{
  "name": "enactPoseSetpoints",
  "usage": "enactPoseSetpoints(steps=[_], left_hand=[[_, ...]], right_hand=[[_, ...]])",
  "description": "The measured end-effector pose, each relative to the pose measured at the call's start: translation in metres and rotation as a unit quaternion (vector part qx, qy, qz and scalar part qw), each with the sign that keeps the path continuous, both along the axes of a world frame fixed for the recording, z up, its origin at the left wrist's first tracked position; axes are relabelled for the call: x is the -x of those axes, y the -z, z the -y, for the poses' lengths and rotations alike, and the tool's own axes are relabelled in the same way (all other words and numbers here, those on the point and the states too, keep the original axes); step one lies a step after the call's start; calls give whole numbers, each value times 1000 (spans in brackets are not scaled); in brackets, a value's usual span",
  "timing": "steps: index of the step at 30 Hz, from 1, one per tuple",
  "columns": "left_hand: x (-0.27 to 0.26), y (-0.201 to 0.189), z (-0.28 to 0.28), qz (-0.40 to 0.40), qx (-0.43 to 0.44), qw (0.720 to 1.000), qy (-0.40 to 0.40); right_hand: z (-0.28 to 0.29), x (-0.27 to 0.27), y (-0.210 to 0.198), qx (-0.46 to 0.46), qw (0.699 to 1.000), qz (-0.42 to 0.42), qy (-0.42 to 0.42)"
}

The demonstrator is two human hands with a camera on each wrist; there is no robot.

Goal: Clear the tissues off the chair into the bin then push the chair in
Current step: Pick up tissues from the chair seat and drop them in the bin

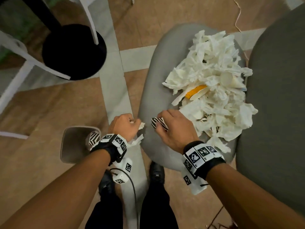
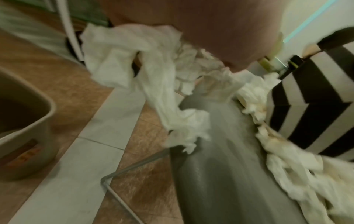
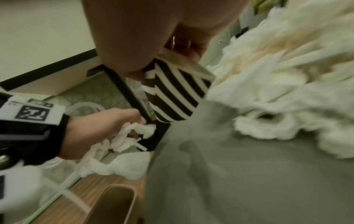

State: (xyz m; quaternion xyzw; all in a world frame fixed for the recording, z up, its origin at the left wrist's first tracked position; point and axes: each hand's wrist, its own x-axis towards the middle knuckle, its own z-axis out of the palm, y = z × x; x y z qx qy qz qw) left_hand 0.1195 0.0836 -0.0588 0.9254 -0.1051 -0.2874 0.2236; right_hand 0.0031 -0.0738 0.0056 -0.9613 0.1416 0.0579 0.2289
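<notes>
Mostly on the seat, tissues: a heap of crumpled white paper tissues (image 1: pixel 212 83) lay on the far and right part of the grey cushioned chair seat (image 1: pixel 153 90), mixed with an orange-and-white paper scrap (image 1: pixel 195 92).
Left hand: the left hand (image 1: pixel 123 126) hovered just past the seat's left edge, fingers curled round a wad of white tissue (image 2: pixel 153 75) that trailed below the palm.
Right hand: the right hand (image 1: pixel 175 128) sat over the near part of the seat, its fingers (image 3: pixel 134 71) pinching a black-and-white striped paper piece (image 1: pixel 159 123); the piece touched the heap's near edge in the right wrist view.
Bin: a beige plastic bin with rounded corners (image 1: pixel 69 146) stood on the floor left of the chair, just below the left wrist; another striped paper (image 1: pixel 94 138) showed inside it.
Chair frame: a thin grey metal leg (image 2: pixel 122 174) ran under the seat.
Floor: brown wood-look floor with pale grey strips (image 1: pixel 115 90).
Surroundings: a round black base (image 1: pixel 74 52) and white frame legs (image 1: pixel 19 80) stood well apart, at far left.
</notes>
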Motion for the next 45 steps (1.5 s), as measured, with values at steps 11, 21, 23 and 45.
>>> enactPoseSetpoints(steps=[11,21,23,45], left_hand=[[-68,64,-226,-98,-16,957,-274],[-76,136,-304,-302,209,818,-443],[-77,139,-301,-290,198,832,-429],[-44,-33,112,-68,188,967,156]], right_hand=[[-188,-98,96,-226,945,-220,83],[-289,-135,190,-249,906,-324,106],[-288,-134,195,-241,903,-340,102],[132,5,-30,-48,960,-3,275]])
